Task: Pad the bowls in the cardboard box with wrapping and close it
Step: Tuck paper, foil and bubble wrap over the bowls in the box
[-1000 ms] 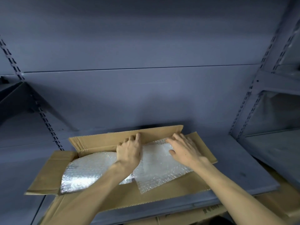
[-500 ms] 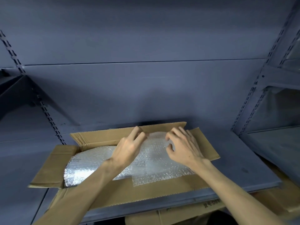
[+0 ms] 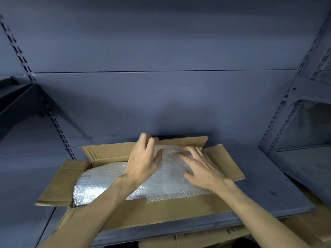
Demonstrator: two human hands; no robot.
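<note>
Bubble wrapping (image 3: 166, 178) lies across the open cardboard box (image 3: 161, 213) on the shelf (image 3: 268, 185), bowls hidden beneath. Your left hand (image 3: 143, 163) reaches the far flap (image 3: 111, 153), fingers loosely spread; your right hand (image 3: 200, 169) presses flat, holding nothing.
</note>
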